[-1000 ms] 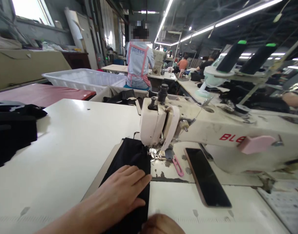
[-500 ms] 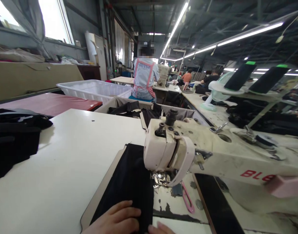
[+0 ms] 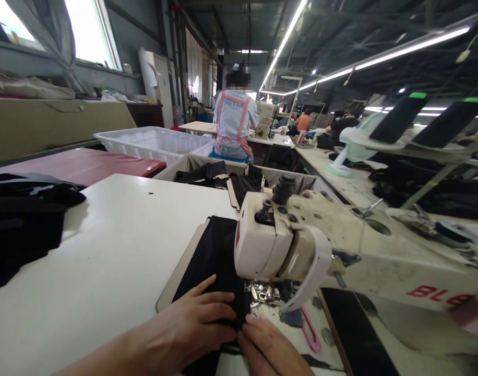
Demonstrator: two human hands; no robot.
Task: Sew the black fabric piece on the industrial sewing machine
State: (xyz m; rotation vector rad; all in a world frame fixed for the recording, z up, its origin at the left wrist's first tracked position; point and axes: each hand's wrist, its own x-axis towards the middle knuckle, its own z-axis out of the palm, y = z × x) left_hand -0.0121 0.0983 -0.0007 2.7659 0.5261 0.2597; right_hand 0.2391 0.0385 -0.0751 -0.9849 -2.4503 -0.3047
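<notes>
We press our left hand [image 3: 192,321] flat on the black fabric [image 3: 213,256], fingers spread and extended, palm down, pinning the cloth rather than gripping it. Our right hand [image 3: 272,352] comes in just beside it, fingers stretched forward with the tips touching the fabric's near edge, likewise open and holding nothing closed in its grasp. The fabric lies on the white bench [image 3: 106,261] over a tan panel, running away from us under the head of the cream sewing machine [image 3: 341,256], beside its presser foot [image 3: 264,295]. A pink thread snip [image 3: 310,334] and a dark phone [image 3: 356,334] rest on the machine bed to the right. A pile of black cloth [image 3: 23,219] sits at the far left of the bench, well apart. Ahead, a person in a pink-strapped apron [image 3: 235,125] stands with their back to us, near a white plastic tub [image 3: 153,142].
</notes>
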